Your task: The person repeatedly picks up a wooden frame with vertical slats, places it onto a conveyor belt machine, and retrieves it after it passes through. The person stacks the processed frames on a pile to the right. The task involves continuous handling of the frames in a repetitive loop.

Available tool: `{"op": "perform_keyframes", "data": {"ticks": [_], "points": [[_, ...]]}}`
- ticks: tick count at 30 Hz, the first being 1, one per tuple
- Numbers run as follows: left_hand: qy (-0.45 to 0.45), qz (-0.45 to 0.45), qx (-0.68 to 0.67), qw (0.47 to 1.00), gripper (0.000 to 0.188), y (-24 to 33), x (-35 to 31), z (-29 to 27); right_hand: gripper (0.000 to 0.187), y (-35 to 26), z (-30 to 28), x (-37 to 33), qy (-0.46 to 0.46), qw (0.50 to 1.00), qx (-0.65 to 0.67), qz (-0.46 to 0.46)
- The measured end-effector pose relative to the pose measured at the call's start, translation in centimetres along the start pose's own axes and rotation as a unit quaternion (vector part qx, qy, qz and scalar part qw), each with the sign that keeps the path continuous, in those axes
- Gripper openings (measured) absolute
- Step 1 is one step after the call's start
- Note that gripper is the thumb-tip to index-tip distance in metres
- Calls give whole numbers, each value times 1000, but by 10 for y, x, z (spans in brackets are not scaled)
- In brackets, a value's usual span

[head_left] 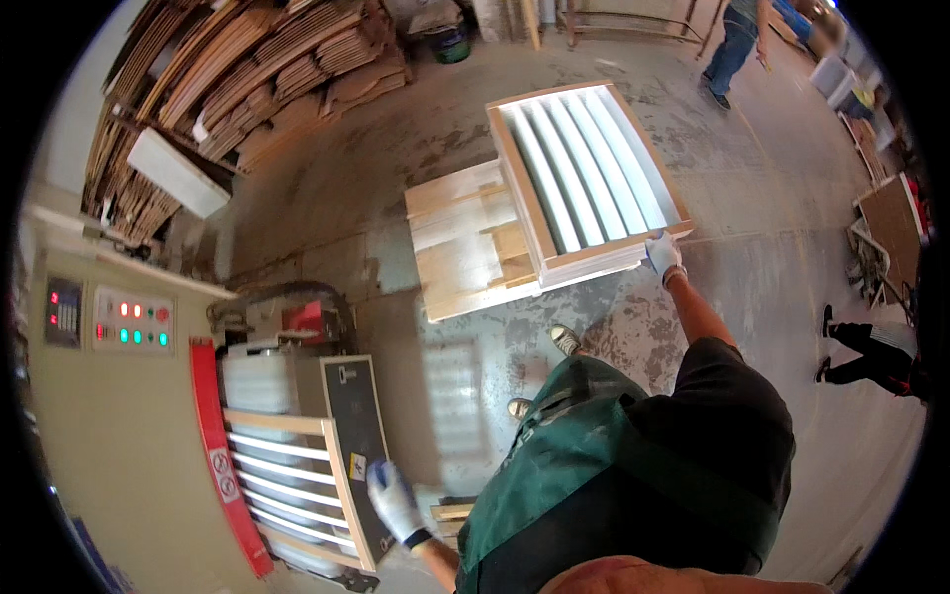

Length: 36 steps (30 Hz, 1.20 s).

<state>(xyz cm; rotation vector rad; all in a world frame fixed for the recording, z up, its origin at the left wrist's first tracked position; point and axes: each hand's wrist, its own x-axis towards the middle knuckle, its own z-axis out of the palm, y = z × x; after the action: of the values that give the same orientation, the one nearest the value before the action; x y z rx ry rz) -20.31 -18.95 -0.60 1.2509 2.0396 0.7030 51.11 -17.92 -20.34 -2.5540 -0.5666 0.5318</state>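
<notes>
My right hand (665, 254), in a white and blue glove, grips the near right corner of the top frame in a stack of wooden slatted frames (584, 255). Its fingers curl over the edge. My left hand (394, 503), gloved the same way, hangs close beside another slatted frame (336, 485) with a light wood border and white slats. That frame lies at the mouth of a machine. The left fingers are blurred and partly turned away, so I cannot see whether they touch the frame.
The stack rests partly on a wooden pallet (450, 238). On the left stands the machine's control panel (134, 322) with lit buttons, above a red strip (223, 455). Flattened cardboard (267, 79) piles up at the back left. Two other people (737, 49) are at the right.
</notes>
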Motion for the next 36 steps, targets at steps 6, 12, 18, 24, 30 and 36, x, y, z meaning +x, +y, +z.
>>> {"op": "perform_keyframes", "data": {"ticks": [6,12,18,24,30,36], "points": [[-359,62,74,928,44,41,28,217,60,13,-40,67,18,976,-161,148],[-468,86,101,874,51,63,104,384,67,15,-16,78,56,969,-209,117],[-437,144,155,874,55,152,123,451,63,41,-12,66,137,980,-97,105],[-310,157,153,925,60,147,166,445,57,59,21,-17,14,993,-117,16],[-279,100,226,928,52,109,142,341,50,82,65,-117,-147,912,361,126],[-146,121,155,969,40,116,44,208,26,64,38,-157,-150,954,252,62]]}}
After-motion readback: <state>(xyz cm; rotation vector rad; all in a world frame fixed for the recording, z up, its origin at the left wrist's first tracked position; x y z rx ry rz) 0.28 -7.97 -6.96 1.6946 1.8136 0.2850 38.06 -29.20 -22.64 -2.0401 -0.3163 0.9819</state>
